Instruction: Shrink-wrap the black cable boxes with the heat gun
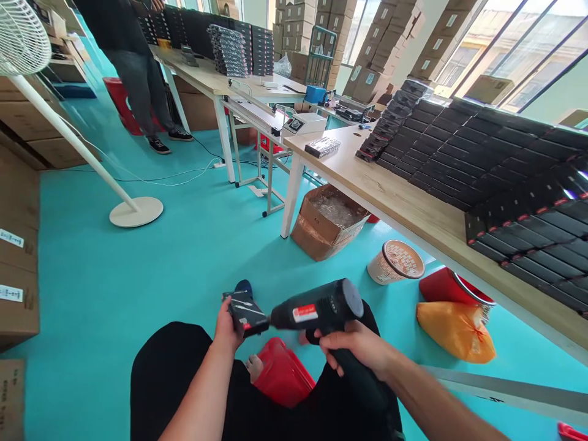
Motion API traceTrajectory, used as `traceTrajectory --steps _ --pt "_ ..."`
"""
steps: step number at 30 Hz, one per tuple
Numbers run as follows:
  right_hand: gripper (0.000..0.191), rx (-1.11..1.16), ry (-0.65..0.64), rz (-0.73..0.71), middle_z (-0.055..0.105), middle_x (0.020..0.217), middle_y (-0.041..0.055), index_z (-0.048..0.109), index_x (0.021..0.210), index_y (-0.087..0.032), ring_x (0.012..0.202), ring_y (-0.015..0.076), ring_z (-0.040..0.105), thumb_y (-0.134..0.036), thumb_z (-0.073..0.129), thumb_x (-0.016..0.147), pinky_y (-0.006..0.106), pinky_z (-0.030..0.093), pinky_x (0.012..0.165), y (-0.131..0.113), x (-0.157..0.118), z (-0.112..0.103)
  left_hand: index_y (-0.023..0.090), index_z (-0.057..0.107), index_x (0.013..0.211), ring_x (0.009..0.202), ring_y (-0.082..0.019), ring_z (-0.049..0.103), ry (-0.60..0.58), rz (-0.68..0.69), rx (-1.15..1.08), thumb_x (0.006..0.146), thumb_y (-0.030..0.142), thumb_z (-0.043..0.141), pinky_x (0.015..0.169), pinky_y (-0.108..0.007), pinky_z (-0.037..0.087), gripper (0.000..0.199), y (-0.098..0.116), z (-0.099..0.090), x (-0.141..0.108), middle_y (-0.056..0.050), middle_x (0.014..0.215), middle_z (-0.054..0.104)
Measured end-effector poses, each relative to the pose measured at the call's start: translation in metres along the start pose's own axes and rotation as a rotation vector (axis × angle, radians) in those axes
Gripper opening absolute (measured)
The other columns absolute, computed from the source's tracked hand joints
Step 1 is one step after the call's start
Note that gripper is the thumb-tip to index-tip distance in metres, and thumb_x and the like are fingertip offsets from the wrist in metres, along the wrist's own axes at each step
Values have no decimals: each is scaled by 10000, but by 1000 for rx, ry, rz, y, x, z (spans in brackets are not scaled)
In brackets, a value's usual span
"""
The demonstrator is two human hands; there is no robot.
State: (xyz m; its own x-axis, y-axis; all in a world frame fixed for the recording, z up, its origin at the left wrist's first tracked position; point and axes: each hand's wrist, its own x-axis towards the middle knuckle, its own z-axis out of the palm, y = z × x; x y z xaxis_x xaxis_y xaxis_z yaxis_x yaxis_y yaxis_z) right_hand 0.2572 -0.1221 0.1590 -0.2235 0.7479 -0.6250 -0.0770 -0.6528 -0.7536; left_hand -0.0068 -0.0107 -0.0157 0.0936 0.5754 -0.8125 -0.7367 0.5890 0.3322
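We are in the middle of heating a wrapped box: low in the centre of the frame, our right hand (pixel 356 346) is wrapped tight around the handle of a black heat gun (pixel 321 309), whose nozzle points left and sits just at the edge of a small black box (pixel 243 311). Our left hand (pixel 226 327) grips that box from below and behind, fingers closed on it, holding it up above our lap and the turquoise floor (pixel 92 275). We judge that the film on the box is being shrunk, and that the next move calls for turning the box in the left hand so another face meets the nozzle, while keeping the fingertips clear of the hot air.

Below the hands, a red stool (pixel 282 373) shows between our knees. To the right of the frame the tabletop (pixel 413 208) carries rows of like black boxes (pixel 482 159). Under it stand an open carton (pixel 328 220), a paper tub (pixel 395 262) and an orange bag (pixel 457 331). In the upper left a person (pixel 133 67) stands by another tabletop, near a white fan stand (pixel 135 211).
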Motion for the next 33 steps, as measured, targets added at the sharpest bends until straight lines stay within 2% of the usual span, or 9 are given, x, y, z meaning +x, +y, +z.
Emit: traceTrajectory --steps 3,6,9,11,16,18,21,25,33 --pt "265 92 59 -9 628 550 -6 663 843 -148 472 140 531 -337 741 673 280 420 492 12 3 14 217 609 1033 528 -232 638 174 46 -47 976 408 410 587 -395 567 282 2 -3 7 -17 645 639" --pt "219 71 -101 -45 614 530 13 654 708 -146 496 151 536 -343 748 690 302 429 524 20 9 34 210 601 1039 534 -244 632 179 46 -51 986 414 349 565 -394 562 329 2 -3 9 -40 657 636" --pt "216 46 9 -151 585 528 -15 643 721 -163 517 149 519 -355 741 709 314 441 561 22 15 42 211 597 1142 619 -258 672 173 46 -70 995 431 326 593 -405 576 378 1 -4 8 -71 763 682" --pt "222 29 95 -155 567 520 -41 642 818 -174 501 145 501 -352 730 718 311 436 553 21 15 37 217 584 1196 663 -257 688 167 60 -91 1004 420 321 623 -413 586 385 1 -5 8 -74 804 694" --pt "213 -13 -142 2 608 554 -7 654 805 -155 506 155 537 -314 738 691 298 437 515 17 2 12 184 626 1052 581 -214 651 150 205 79 950 236 411 604 -356 563 244 -3 -5 13 -33 677 655" --pt "237 -2 -73 -10 610 540 -10 656 822 -153 495 149 533 -327 748 689 291 429 513 14 2 6 181 644 967 533 -179 619 129 241 142 854 149 545 566 -291 524 154 -8 -3 14 -10 648 649" --pt "292 48 72 -87 637 575 -12 658 902 -151 476 135 522 -369 743 726 289 419 520 8 9 7 181 688 904 578 -158 636 -22 316 327 674 53 720 574 -234 490 265 -18 -1 12 -2 701 699" --pt "298 52 6 -79 667 581 13 669 917 -135 492 156 560 -311 763 695 298 443 520 -7 23 16 184 723 858 647 -180 661 -225 477 685 565 39 791 600 -233 489 334 -26 0 7 -5 720 727" --pt "204 77 117 -102 628 673 5 653 855 -141 553 132 573 -293 725 739 259 467 486 -24 50 -19 164 703 812 561 -183 641 -148 363 463 580 39 617 546 -247 460 276 -16 -5 7 1 641 696"
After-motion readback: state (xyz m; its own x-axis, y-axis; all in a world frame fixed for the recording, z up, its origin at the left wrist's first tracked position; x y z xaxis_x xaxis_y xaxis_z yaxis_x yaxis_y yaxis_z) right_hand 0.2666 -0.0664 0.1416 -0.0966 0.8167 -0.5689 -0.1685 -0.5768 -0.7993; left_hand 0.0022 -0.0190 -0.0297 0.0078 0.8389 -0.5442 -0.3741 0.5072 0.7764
